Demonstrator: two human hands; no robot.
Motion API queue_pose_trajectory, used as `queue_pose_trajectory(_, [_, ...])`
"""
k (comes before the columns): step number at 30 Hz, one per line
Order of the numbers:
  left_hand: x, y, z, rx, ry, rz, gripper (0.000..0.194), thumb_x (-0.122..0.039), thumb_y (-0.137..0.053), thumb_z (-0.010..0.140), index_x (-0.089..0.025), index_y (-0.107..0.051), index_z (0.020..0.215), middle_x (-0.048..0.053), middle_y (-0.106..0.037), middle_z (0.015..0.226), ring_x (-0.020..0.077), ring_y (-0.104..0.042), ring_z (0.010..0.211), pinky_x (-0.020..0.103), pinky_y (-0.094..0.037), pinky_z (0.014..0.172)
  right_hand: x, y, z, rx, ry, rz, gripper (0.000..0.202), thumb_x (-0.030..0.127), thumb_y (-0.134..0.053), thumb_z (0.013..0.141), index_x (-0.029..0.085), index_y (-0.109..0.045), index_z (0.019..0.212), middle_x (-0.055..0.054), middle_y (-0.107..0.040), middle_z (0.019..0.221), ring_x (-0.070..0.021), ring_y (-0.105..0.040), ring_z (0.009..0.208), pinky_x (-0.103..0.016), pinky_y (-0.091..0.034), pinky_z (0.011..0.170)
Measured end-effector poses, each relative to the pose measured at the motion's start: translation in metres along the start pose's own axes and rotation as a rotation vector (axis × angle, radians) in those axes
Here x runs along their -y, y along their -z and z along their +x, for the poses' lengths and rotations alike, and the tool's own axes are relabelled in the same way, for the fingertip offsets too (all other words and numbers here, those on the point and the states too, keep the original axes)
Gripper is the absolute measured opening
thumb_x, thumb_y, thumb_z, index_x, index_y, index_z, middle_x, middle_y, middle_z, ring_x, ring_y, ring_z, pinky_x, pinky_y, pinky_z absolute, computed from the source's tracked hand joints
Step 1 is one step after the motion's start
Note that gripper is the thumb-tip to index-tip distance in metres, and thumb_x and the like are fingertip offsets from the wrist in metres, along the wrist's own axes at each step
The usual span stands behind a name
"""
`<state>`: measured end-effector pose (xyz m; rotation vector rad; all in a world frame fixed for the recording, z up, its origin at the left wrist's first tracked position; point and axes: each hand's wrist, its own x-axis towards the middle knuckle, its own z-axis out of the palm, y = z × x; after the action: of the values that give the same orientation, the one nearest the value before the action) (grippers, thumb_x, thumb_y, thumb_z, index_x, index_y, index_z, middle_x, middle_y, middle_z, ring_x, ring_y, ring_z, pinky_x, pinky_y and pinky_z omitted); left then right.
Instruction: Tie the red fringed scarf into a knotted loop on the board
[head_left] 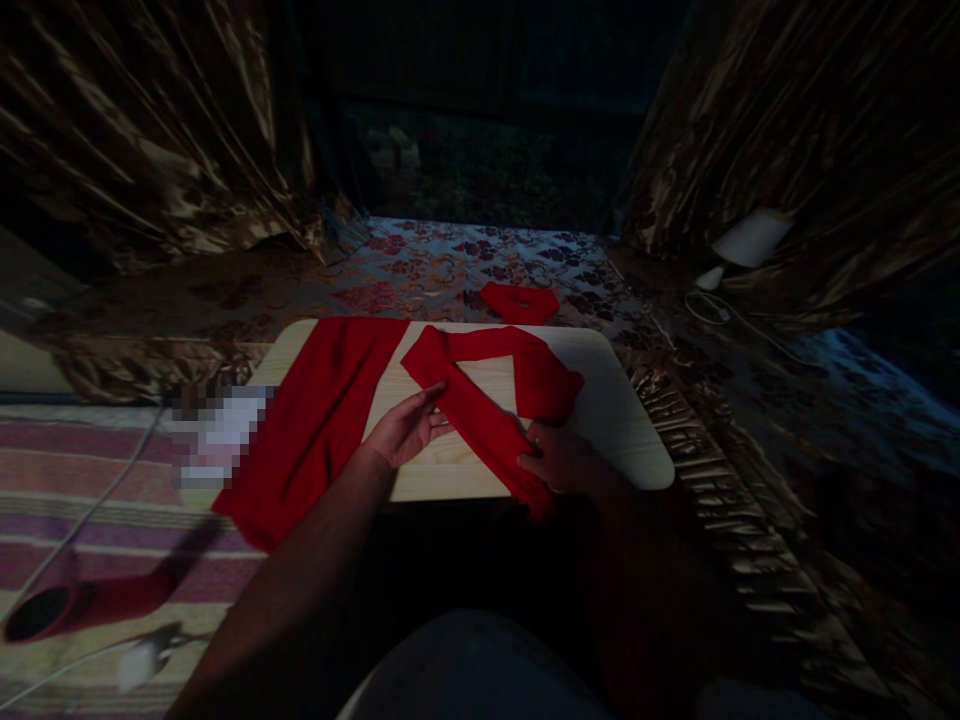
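A long red cloth strip [484, 410] lies bent in an angular loop on a small pale wooden table [630, 420]. My left hand [412, 425] is at the strip's left edge, fingers apart and fingertips touching or very near it. Over the near end of the strip, my right hand [559, 458] has its thumb and fingers curled on the cloth; shadow hides part of this hand. A wider piece of red cloth [322, 420] covers the table's left side and hangs over its front edge. Beyond the far edge lies a small red cloth loop [520, 301].
A white lamp [752, 238] with a cord stands at the right on patterned fabric. Gold-brown curtains [225, 130] hang on both sides. On the striped cover [45, 480] at the left lie a red tube-shaped thing [97, 605], resembling a hair dryer, and a white plug [140, 662].
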<state>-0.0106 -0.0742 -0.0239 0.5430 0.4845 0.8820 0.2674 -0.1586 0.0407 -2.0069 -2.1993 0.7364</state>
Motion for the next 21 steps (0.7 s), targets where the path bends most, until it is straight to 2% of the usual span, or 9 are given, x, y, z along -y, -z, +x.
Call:
queue_pose_trajectory(4, [-0.001,-0.002,-0.001,-0.017,0.005,0.011,0.04,-0.029,-0.065,0.089,-0.015,-0.066,0.127,0.013,-0.072,0.122,0.025,-0.072,0.104,0.045,-0.053,0.102,0.026,-0.005,0.005,-0.269,0.056,-0.093,0.035,0.04,-0.058,0.092,0.017,-0.064,0.117,-0.015,-0.071,0.111,-0.0273,-0.064,0.105,-0.034,-0.045,0.089])
queue_pose_trajectory(6, [0.0,-0.004,-0.002,-0.024,-0.007,0.028,0.04,-0.028,-0.065,0.089,-0.016,-0.065,0.127,0.013,-0.071,0.124,0.024,-0.072,0.102,0.043,-0.055,0.1,0.041,-0.015,0.008,-0.323,0.158,-0.104,0.047,0.041,-0.06,0.091,0.016,-0.06,0.131,-0.018,-0.064,0.131,-0.0299,-0.057,0.122,-0.038,-0.042,0.101])
queue_pose_trajectory(9, [0.003,-0.007,0.0,-0.079,-0.041,0.125,0.044,-0.025,-0.068,0.086,-0.018,-0.065,0.129,0.012,-0.068,0.129,0.0224,-0.071,0.099,0.041,-0.057,0.094,0.057,-0.041,0.012,-0.308,0.257,-0.15,0.07,0.049,-0.064,0.089,0.017,-0.047,0.149,-0.02,-0.044,0.156,-0.0364,-0.041,0.14,-0.05,-0.035,0.111])
queue_pose_trajectory(12, [0.006,-0.012,0.005,-0.291,-0.197,0.45,0.045,-0.024,-0.072,0.081,-0.02,-0.068,0.126,0.012,-0.066,0.131,0.0284,-0.065,0.112,0.044,-0.054,0.097,0.059,-0.066,0.016,-0.279,0.262,-0.209,0.066,0.053,-0.054,0.095,0.022,-0.044,0.153,-0.016,-0.039,0.161,-0.0416,-0.032,0.145,-0.06,-0.027,0.114])
queue_pose_trajectory(14, [0.005,-0.017,0.01,-0.421,-0.38,0.752,0.042,-0.028,-0.073,0.081,-0.02,-0.073,0.122,0.012,-0.061,0.139,0.035,-0.05,0.133,0.047,-0.044,0.11,0.055,-0.074,0.019,-0.283,0.267,-0.241,0.059,0.049,-0.044,0.1,0.023,-0.045,0.153,-0.011,-0.039,0.162,-0.0415,-0.029,0.147,-0.06,-0.025,0.115])
queue_pose_trajectory(15, [0.003,-0.019,0.014,-0.433,-0.457,0.889,0.04,-0.031,-0.073,0.081,-0.02,-0.074,0.12,0.012,-0.058,0.143,0.0368,-0.042,0.141,0.048,-0.036,0.117,0.051,-0.076,0.021,-0.282,0.28,-0.252,0.056,0.045,-0.041,0.102,0.024,-0.046,0.153,-0.009,-0.04,0.162,-0.0404,-0.03,0.146,-0.059,-0.026,0.115])
queue_pose_trajectory(17, [0.0,-0.021,0.021,-0.314,-0.502,1.092,0.041,-0.036,-0.073,0.081,-0.021,-0.076,0.119,0.011,-0.057,0.145,0.0373,-0.037,0.145,0.048,-0.025,0.123,0.044,-0.073,0.023,-0.265,0.314,-0.269,0.053,0.039,-0.038,0.103,0.024,-0.047,0.153,-0.007,-0.043,0.16,-0.0376,-0.034,0.144,-0.055,-0.029,0.114])
queue_pose_trajectory(19, [-0.001,-0.02,0.031,-0.103,-0.434,1.197,0.044,-0.041,-0.073,0.082,-0.022,-0.075,0.121,0.011,-0.063,0.138,0.036,-0.045,0.139,0.046,-0.023,0.123,0.038,-0.067,0.023,-0.244,0.348,-0.282,0.051,0.032,-0.038,0.102,0.024,-0.048,0.152,-0.006,-0.046,0.158,-0.0351,-0.037,0.143,-0.053,-0.032,0.114])
queue_pose_trajectory(21, [-0.001,-0.016,0.043,0.034,-0.371,1.238,0.046,-0.046,-0.073,0.081,-0.022,-0.075,0.12,0.011,-0.066,0.135,0.0347,-0.048,0.138,0.045,-0.021,0.124,0.032,-0.061,0.021,-0.224,0.378,-0.297,0.053,0.025,-0.04,0.1,0.022,-0.049,0.152,-0.007,-0.047,0.157,-0.033,-0.038,0.143,-0.051,-0.032,0.115])
